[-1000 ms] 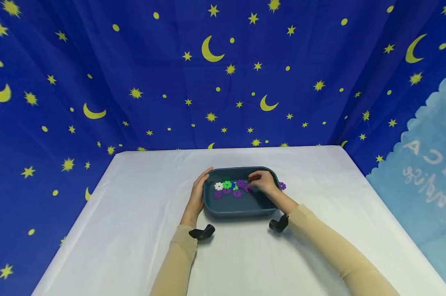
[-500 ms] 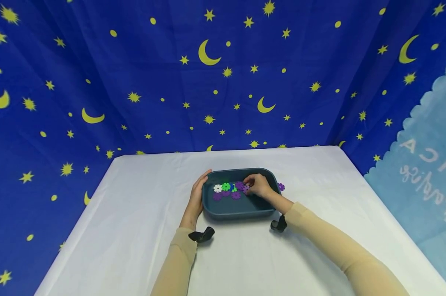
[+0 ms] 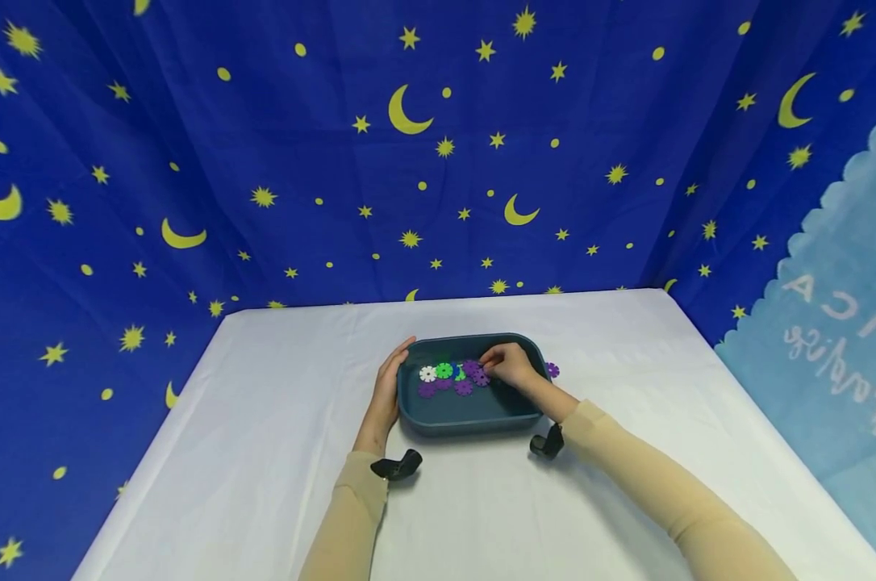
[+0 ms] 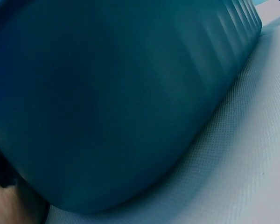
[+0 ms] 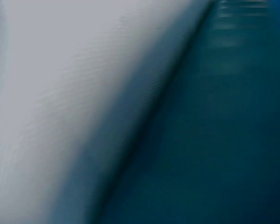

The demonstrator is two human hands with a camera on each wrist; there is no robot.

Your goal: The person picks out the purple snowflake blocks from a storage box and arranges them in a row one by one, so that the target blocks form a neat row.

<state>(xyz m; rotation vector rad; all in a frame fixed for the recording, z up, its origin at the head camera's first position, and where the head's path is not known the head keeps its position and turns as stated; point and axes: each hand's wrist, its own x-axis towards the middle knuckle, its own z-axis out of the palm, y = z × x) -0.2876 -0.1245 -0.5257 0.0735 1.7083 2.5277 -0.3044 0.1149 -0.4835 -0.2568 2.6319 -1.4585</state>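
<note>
A dark teal plastic tray (image 3: 474, 425) stands on the white table in the head view. Several snowflake discs lie in it: a white disc (image 3: 427, 374), a bright green disc (image 3: 444, 370), and purple ones such as this purple disc (image 3: 464, 388). My left hand (image 3: 385, 394) rests along the tray's left end, fingers extended up to the rim. My right hand (image 3: 509, 365) reaches inside, its bent fingertips at a purple disc (image 3: 481, 378); whether they pinch it is hidden. Both wrist views show mainly the tray's outer wall (image 4: 112, 107), blurred in the right one.
Another purple disc (image 3: 552, 369) shows just beyond the tray's right end. White cloth covers the table (image 3: 285, 403). A blue curtain (image 3: 322, 161) with stars and moons hangs behind, and a pale blue banner (image 3: 844, 323) is at the right.
My right hand has moved left within the tray, and a purple disc at its fingertips has shifted left and nearer. My left hand stays at the tray's end.
</note>
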